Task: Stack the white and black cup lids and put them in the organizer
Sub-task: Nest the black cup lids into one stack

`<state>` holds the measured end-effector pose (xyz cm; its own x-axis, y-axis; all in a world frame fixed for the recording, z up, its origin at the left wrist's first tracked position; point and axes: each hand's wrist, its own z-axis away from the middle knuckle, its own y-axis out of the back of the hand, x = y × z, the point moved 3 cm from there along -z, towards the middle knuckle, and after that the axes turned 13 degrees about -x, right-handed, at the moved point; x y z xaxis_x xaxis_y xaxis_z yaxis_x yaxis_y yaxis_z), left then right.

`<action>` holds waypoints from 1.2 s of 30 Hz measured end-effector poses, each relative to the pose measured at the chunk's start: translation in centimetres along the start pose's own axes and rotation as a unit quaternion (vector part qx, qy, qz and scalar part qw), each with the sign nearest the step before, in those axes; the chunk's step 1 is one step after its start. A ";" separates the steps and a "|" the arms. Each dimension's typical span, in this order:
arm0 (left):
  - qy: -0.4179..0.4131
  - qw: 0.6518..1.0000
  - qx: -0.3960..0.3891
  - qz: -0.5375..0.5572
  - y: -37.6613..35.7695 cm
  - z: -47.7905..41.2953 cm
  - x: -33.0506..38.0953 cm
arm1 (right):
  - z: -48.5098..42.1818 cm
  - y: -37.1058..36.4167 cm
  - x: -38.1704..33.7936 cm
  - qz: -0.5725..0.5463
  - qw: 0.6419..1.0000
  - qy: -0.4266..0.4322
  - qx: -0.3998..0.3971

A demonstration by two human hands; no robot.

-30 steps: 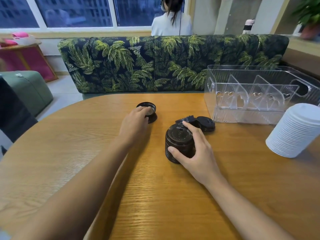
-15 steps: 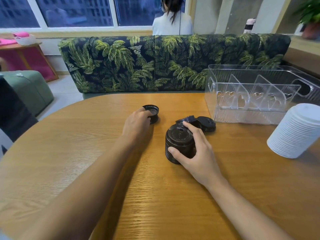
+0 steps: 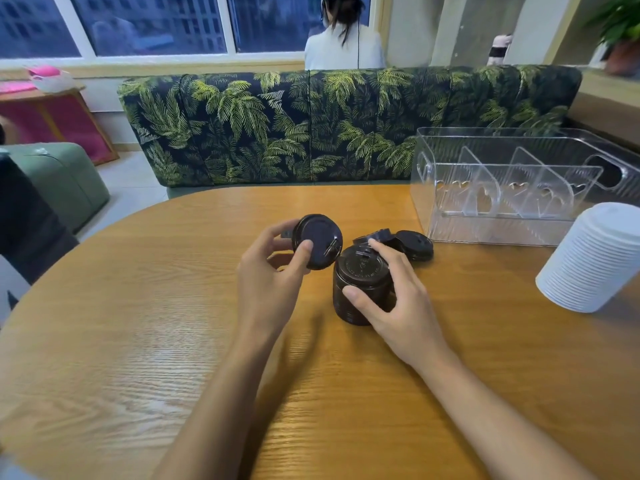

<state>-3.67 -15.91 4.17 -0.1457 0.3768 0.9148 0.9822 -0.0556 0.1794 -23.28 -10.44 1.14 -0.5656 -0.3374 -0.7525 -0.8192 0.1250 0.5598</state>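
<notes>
Left hand (image 3: 270,285) now pinches the black lid (image 3: 317,241), raised and tilted; right hand (image 3: 398,306) grips the ribbed stack (image 3: 360,271) beside it.

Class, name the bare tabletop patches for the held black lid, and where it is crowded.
Bare: the table left of the left hand; the strip between the right hand and the white lid stack. Crowded: loose black lids lie between the black lid stack and the organizer.
</notes>
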 end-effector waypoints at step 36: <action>0.003 0.987 -0.126 -0.098 -3.5 2.0 0.4 | 0.2 -0.2 -0.1 -0.020 0.999 0.033 -0.013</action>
<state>-6.90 -13.67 3.21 -0.3318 0.3979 0.8553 0.8742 -0.2111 0.4373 -23.10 -10.19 1.05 -0.5247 -0.4021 -0.7503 -0.8375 0.0860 0.5396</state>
